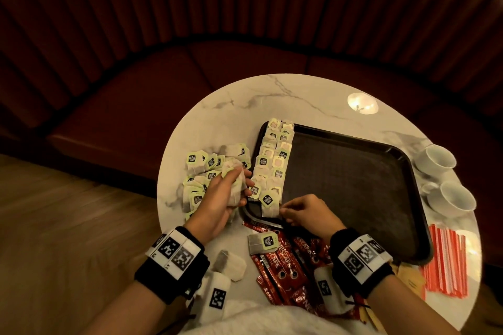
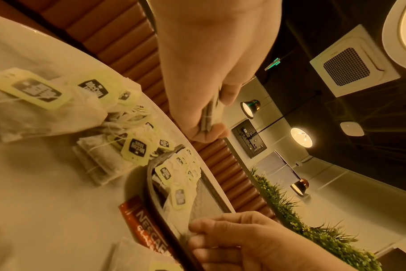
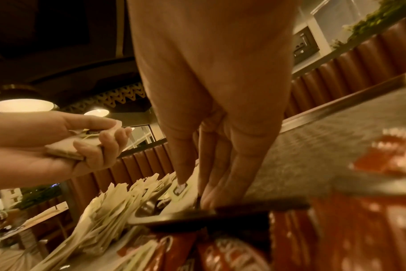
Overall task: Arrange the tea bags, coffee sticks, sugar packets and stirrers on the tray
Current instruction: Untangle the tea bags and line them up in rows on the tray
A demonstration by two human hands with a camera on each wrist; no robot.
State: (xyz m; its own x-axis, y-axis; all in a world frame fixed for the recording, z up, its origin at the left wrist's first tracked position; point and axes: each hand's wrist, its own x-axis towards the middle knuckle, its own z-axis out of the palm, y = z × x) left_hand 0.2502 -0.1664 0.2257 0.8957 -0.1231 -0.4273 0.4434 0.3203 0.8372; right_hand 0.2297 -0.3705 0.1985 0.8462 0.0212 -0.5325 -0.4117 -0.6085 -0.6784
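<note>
left hand grip holds a bunch of tea bags | right hand grip pinches tea bag on tray | tray: two tea bag rows

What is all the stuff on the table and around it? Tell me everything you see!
tray: one, dark brown, on the table's right half.
tea bags on the tray: many, white with pale green tags, two rows along its left edge.
loose tea bags: a pile, same colours, on the table left of the tray.
coffee sticks: a heap, red, near edge of the table.
stirrers: a bunch, red and white, right of the tray.
cups: two, white, far right.
table: one, round, white marble.
bench: dark red, behind the table.
left hand: holds a stack of tea bags.
right hand: pinches a tea bag at the tray's near left corner.
</note>
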